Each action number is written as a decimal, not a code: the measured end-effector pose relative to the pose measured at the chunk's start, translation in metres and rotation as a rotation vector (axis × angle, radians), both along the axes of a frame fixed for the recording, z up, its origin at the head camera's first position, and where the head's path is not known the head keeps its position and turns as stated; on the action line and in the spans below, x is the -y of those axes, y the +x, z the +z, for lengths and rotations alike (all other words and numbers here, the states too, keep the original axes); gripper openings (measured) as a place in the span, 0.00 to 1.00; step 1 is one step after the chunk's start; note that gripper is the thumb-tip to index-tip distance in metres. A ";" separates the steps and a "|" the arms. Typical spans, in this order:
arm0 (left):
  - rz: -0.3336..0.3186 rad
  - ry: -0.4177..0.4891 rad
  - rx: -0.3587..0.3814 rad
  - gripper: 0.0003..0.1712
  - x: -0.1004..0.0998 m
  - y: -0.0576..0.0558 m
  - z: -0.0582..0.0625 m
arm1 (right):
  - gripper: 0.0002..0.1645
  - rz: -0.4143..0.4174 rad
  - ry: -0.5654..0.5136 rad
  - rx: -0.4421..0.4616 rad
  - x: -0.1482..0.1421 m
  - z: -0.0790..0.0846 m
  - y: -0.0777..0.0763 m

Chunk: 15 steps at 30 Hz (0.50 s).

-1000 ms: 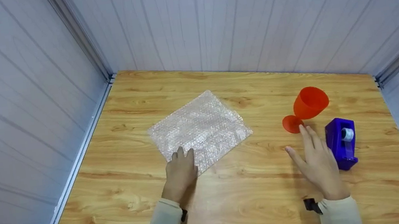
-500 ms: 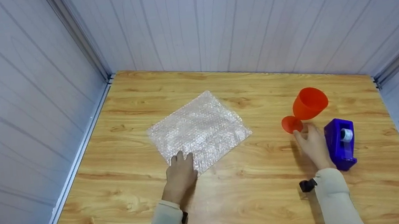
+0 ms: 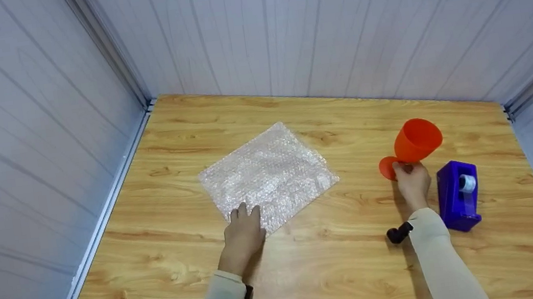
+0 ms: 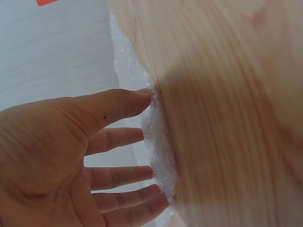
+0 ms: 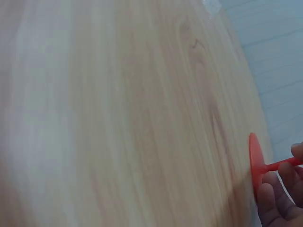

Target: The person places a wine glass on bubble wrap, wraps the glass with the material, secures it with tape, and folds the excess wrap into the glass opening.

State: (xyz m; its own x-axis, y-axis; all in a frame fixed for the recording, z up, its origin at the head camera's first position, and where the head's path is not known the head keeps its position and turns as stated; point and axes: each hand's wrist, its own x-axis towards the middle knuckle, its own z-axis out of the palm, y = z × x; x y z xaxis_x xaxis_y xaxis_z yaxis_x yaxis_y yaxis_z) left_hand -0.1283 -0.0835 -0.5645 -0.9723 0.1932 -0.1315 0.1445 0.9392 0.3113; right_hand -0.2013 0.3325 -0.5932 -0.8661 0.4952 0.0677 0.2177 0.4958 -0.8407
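Note:
My left hand (image 3: 243, 234) rests with its fingertips on the near left edge of a clear sheet of bubble wrap (image 3: 274, 169). In the left wrist view those fingers (image 4: 120, 177) are nearly straight and spread, touching the wrap (image 4: 158, 146). At the right, my right hand (image 3: 414, 184) grips the stem of a red-orange plastic goblet (image 3: 415, 143). The right wrist view shows the thumb and curled fingers around the stem, just above the round foot (image 5: 256, 161). The goblet's cup leans to the right, away from the foot; whether the foot touches the table I cannot tell.
A blue-purple tape dispenser (image 3: 453, 202) with a white roll stands just right of my right forearm. The wood-patterned table (image 3: 324, 275) is bounded by pale panel walls (image 3: 251, 33) at the back and both sides.
My right hand has moved forward and slightly left from beside the tape dispenser, and its fingers have closed on the goblet's stem. The left hand and bubble wrap stay put.

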 end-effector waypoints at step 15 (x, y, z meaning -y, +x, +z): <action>0.057 0.052 0.010 0.30 -0.003 0.004 -0.001 | 0.12 0.226 0.124 -0.214 -0.003 0.002 -0.039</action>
State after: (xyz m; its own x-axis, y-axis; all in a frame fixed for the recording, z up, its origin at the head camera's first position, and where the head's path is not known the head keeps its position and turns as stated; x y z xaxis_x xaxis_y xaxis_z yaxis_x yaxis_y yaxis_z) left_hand -0.1241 -0.0800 -0.5650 -0.9806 0.1444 -0.1323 0.0880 0.9285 0.3608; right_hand -0.2407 0.3356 -0.5914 -0.9127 0.2690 0.3075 -0.0840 0.6130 -0.7856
